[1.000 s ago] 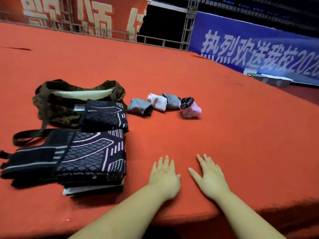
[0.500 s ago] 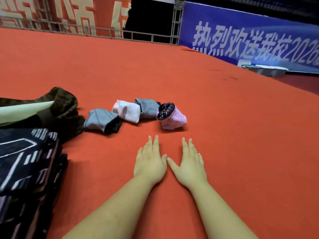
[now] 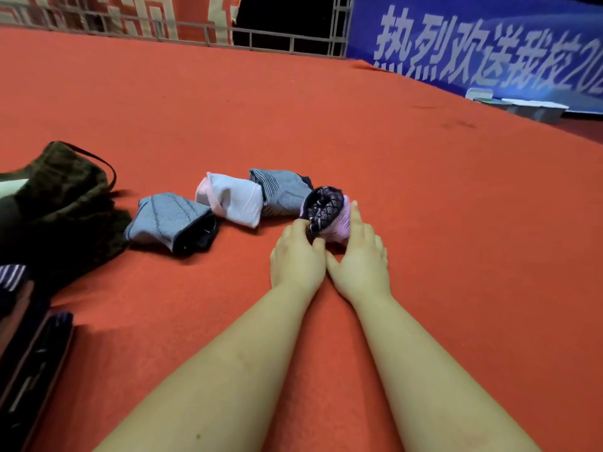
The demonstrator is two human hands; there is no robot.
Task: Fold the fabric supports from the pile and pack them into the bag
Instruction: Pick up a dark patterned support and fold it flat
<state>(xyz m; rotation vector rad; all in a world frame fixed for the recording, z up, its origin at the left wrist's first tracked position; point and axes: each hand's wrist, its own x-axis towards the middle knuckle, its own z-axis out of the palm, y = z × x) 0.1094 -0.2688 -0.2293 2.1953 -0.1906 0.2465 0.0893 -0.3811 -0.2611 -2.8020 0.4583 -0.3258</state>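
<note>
Several rolled fabric supports lie in a row on the red carpet: a grey one (image 3: 169, 220), a white-pink one (image 3: 231, 202), another grey one (image 3: 280, 190), and a pink one with a black patterned opening (image 3: 328, 210). My left hand (image 3: 297, 256) curls its fingertips onto the near left side of the pink support. My right hand (image 3: 362, 252) lays its straight fingers along that support's right side. The dark camouflage bag (image 3: 65, 203) sits at the left. A pile of flat black supports (image 3: 26, 337) is cut off by the lower left edge.
The red carpet (image 3: 456, 223) stretches far ahead and to the right. A metal railing (image 3: 261, 40) and a blue banner (image 3: 489, 50) close off the back. Grey trays (image 3: 535, 109) rest at the far right edge.
Both hands slid forward over the carpet from near the front edge and reached the pink support. The view shifted right, pushing the bag and black pile to the left edge.
</note>
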